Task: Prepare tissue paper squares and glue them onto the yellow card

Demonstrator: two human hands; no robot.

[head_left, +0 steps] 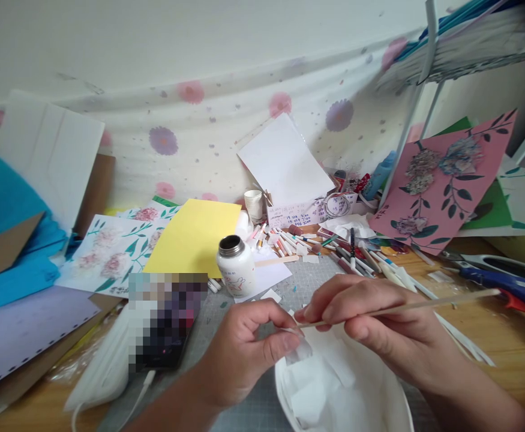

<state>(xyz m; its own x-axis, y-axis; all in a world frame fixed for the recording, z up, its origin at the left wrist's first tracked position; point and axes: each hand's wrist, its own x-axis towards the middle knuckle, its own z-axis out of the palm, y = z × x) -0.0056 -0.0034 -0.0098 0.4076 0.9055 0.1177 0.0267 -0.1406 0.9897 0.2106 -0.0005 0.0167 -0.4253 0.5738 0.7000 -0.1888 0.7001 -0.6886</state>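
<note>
A thin pale stick (428, 301) runs through the fingers of my right hand (374, 312), its far end pointing right. The stick's left tip meets the pinched thumb and forefinger of my left hand (253, 348). Between those left fingertips is a small piece of thin white paper (302, 350), hanging just below the stick's tip. Both hands are above a white bowl (282, 393). Inside the bowl lie several loose white paper pieces (309, 401). Whether the paper is wrapped round the stick tip is hidden by my fingers.
Behind my hands stands an open white bottle (235, 270), with a yellow sheet (190, 234) beside it. A phone (167, 324) on a cable is at left. Scattered markers (289, 243) lie at the back. A blue glue gun (505, 288) and a pink flower picture (451, 180) are at right.
</note>
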